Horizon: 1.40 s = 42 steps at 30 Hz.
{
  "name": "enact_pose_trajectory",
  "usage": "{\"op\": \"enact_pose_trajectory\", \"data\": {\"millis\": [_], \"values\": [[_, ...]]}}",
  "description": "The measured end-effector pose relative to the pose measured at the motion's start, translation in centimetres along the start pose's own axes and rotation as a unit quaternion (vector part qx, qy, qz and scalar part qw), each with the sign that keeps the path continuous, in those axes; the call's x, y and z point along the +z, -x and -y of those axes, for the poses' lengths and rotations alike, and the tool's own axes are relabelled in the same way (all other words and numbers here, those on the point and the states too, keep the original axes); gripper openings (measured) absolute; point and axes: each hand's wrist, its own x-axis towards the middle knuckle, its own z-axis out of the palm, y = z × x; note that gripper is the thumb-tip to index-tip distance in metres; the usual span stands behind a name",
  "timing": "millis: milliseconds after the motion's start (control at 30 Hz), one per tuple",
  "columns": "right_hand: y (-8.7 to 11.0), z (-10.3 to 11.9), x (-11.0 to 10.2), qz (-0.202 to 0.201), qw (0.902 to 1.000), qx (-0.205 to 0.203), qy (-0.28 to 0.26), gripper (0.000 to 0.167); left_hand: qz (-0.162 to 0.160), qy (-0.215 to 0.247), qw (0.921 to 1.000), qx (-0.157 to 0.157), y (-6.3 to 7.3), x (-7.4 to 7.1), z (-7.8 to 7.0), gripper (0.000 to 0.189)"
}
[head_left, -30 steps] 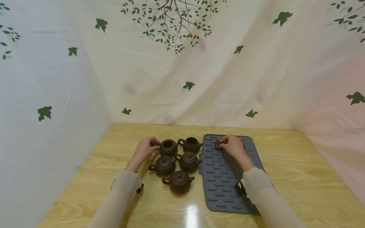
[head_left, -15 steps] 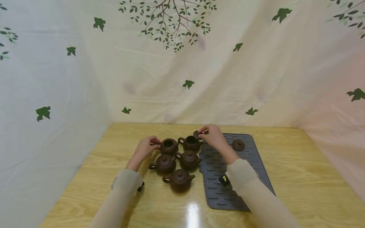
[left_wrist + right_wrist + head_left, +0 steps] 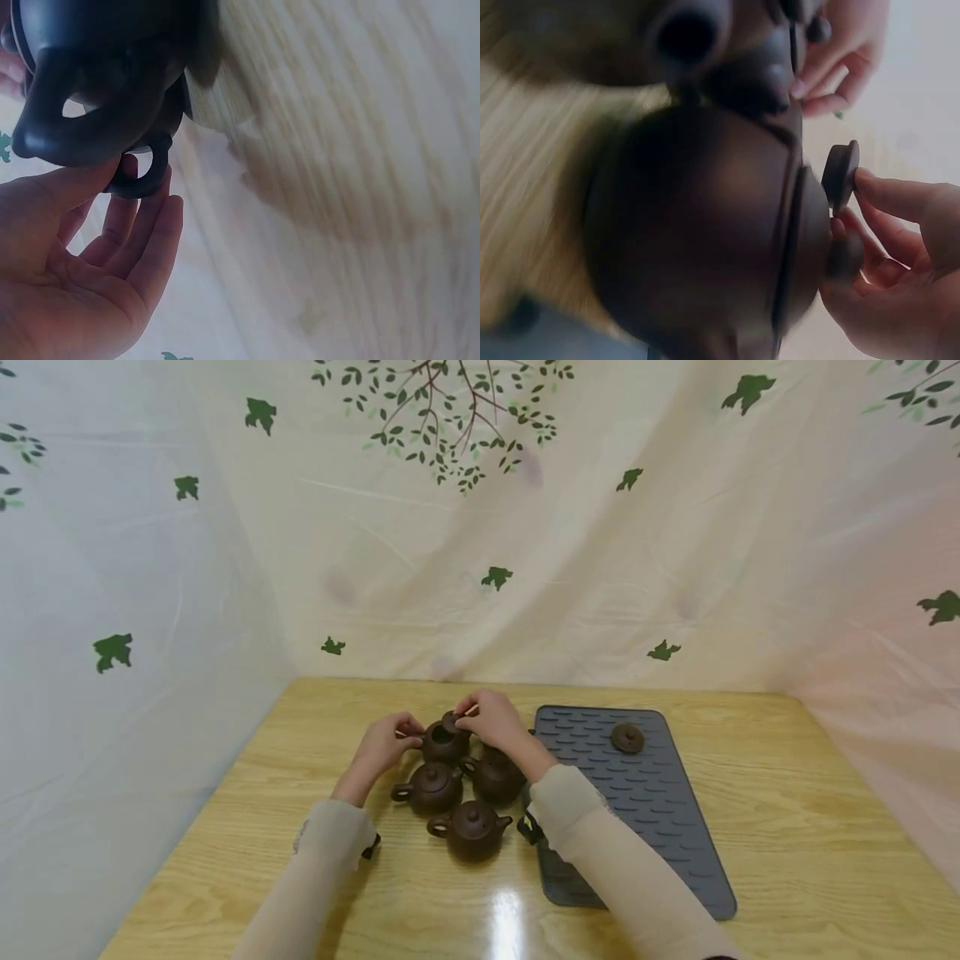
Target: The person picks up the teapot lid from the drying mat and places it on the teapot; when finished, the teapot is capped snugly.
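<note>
My left hand (image 3: 382,750) pinches the handle (image 3: 142,180) of the far-left teapot (image 3: 442,748), dark brown and standing without its lid on. Above that teapot's opening, my right hand (image 3: 495,725) pinches a small round lid (image 3: 841,176), held tilted at the rim. Behind the right hand, the other teapot of the back row is mostly hidden. Nearer stand three teapots with lids on: a left one (image 3: 432,788), a right one (image 3: 497,777) and a front one (image 3: 472,832).
A dark grey ridged mat (image 3: 630,827) lies right of the teapots. One loose brown lid (image 3: 627,738) sits near its far edge. The wooden table (image 3: 247,827) ends at a leaf-printed curtain (image 3: 420,602).
My right hand has lifted a lid off the mat and carried it left, past the back-right teapot, to the back-left one. My left hand has stayed at the handle.
</note>
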Motion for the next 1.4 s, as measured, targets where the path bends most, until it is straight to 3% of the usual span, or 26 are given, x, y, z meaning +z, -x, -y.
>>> {"op": "enact_pose_trajectory", "data": {"millis": [233,600,833,1067,1400], "values": [[-1.0,0.8,1.8,0.016,0.9995,-0.013,0.025,0.011,-0.003,-0.001,1.0,0.001,-0.2,0.0,0.0,0.011],[-1.3,1.4,2.0,0.047,0.9924,-0.015,0.113,0.014,0.001,0.001,1.0,-0.006,-0.3,-0.1,0.0,0.01],[-1.2,0.6,1.0,0.045,0.9961,-0.015,0.074,0.016,0.022,0.018,0.9996,-0.006,-0.3,-0.7,-0.7,0.015],[-0.7,-0.9,-0.8,0.028,0.9982,-0.006,0.052,0.02,0.021,0.012,0.9997,-0.008,-0.9,-0.8,-1.8,0.018],[0.9,-3.1,-4.0,0.007,0.9995,0.006,0.031,0.02,0.024,0.004,0.9994,0.025,-2.0,0.1,-4.7,0.019]]}}
